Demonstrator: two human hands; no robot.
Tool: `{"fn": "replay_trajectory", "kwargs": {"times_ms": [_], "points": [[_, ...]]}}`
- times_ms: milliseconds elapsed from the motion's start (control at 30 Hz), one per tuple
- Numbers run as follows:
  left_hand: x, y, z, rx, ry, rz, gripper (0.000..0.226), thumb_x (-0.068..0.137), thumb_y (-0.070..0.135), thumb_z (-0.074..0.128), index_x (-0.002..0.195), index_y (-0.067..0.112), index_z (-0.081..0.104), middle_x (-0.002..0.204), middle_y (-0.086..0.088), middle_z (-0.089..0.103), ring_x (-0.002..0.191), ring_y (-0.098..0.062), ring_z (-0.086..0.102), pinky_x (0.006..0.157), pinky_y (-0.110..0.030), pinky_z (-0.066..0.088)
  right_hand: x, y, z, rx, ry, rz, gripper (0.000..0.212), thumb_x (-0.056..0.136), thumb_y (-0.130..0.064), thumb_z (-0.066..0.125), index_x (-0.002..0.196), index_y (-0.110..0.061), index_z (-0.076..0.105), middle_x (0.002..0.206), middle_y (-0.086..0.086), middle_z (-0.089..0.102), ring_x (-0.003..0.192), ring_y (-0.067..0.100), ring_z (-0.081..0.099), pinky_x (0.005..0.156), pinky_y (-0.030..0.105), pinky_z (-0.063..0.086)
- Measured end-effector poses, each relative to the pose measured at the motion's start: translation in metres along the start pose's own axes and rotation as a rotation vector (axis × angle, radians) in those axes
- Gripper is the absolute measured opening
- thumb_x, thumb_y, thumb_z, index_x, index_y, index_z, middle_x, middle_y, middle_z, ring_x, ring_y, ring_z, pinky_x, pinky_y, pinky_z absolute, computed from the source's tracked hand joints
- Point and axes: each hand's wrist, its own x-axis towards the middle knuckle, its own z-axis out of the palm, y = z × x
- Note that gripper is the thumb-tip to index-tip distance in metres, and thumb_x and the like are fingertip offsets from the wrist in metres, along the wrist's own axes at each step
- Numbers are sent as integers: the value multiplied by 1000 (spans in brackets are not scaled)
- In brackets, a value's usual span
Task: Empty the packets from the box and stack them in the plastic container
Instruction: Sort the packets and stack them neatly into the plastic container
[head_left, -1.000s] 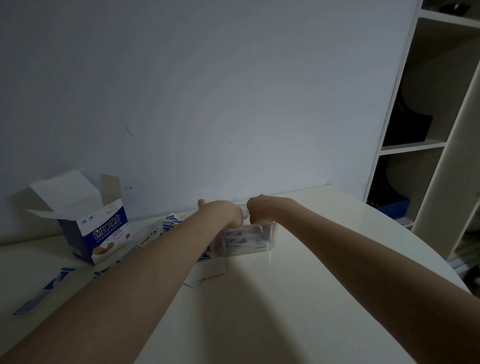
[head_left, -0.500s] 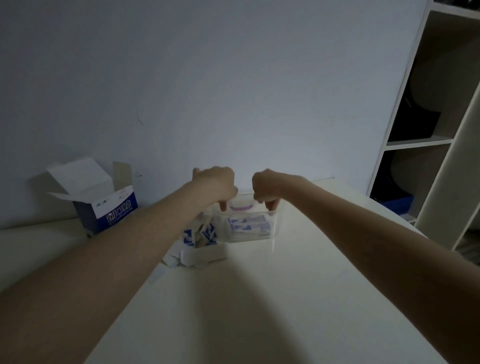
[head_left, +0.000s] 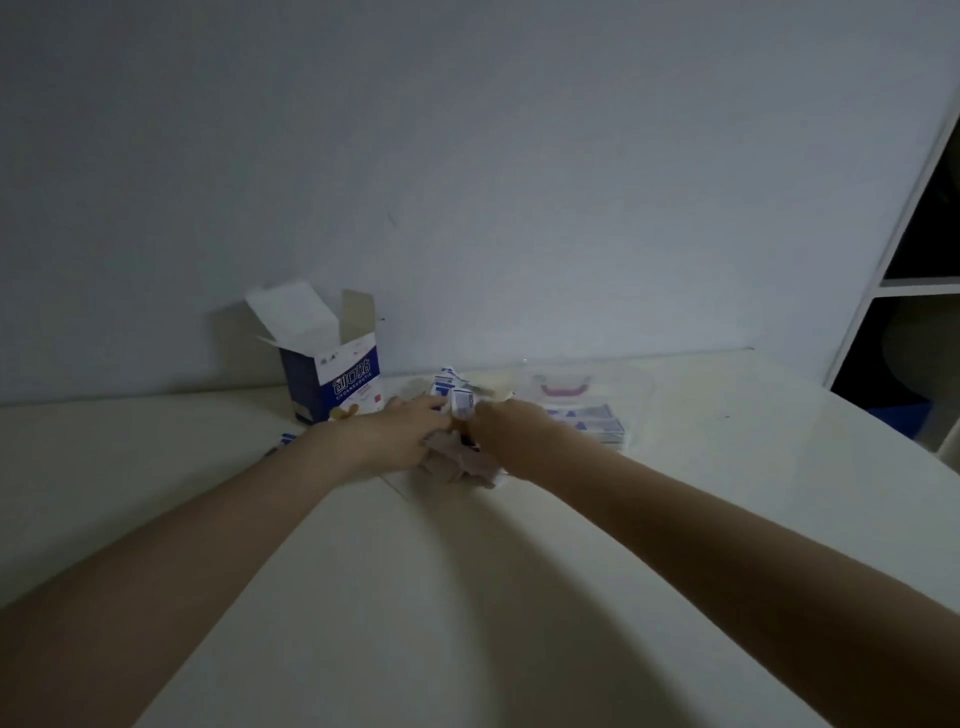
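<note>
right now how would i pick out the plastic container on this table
Start at the wall behind the white table and find the open blue box. Past the packets to its right sits the plastic container: clear-walled, with a purple handle.

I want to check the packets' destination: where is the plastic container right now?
In the head view, the plastic container sits on the table near the wall, just right of the right hand, packets already inside.

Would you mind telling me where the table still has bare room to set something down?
The near half of the table, between the forearms, is bare, as is the stretch right of the plastic container. It is crowded between the box and container, where both hands gather loose packets.
</note>
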Motion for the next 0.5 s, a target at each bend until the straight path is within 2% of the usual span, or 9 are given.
{"fn": "replay_trajectory", "kwargs": {"times_ms": [67,100,167,200,267,333,367,467,500], "points": [[-1,6,3,6,25,2,41,92,2,37,131,9,45,150,-5,24,134,-26,28,106,-33,26,2,-4,5,-25,143,69,47,94,-45,40,102,-7,66,97,10,68,86,22,68,70,30,51],[1,6,3,-17,41,14,39,92,1,37,129,7,46,146,-6,31,131,-23,33,103,-31,29,3,-3,6,-11,121,41,45,95,-42,39,106,-6,64,101,11,67,90,24,67,72,32,51],[3,3,1,-125,66,41,41,90,-4,37,126,10,50,128,3,46,116,-18,44,92,-23,34,6,0,7,25,21,-75,33,97,-17,37,122,-3,53,120,15,58,110,30,58,84,38,47],[2,0,-1,-154,66,51,45,90,-6,36,126,16,53,117,10,45,111,-15,46,87,-19,33,8,2,5,97,20,-83,32,94,-6,37,123,-4,51,122,15,56,113,30,55,87,38,45],[-1,-9,-3,-213,46,59,54,88,-8,34,121,26,61,122,15,43,119,-13,45,90,-17,33,12,9,1,225,84,-76,33,87,6,41,114,-6,57,116,15,58,109,29,54,84,35,43],[-3,-17,-1,-284,81,60,55,85,-9,36,111,27,68,138,9,45,128,-17,44,97,-19,35,16,15,0,297,92,-119,26,85,5,48,102,-7,64,109,13,62,105,28,55,84,34,42],[-4,-20,0,-325,117,39,53,86,-8,37,108,26,70,138,6,47,127,-19,46,98,-21,37,16,15,0,310,65,-153,24,85,2,51,99,-8,67,109,11,63,106,26,54,85,32,42],[-5,-21,2,-463,289,-110,36,88,2,45,106,20,70,121,1,61,111,-21,57,90,-29,47,17,14,0,287,14,-256,18,84,-7,60,98,-9,70,127,3,56,118,21,46,89,20,36],[-5,-20,1,-508,332,-177,28,89,8,50,107,18,67,118,0,62,107,-20,58,87,-30,48,19,12,4,268,-4,-267,19,83,-8,61,99,-9,70,128,4,56,120,22,47,93,23,38]]}}
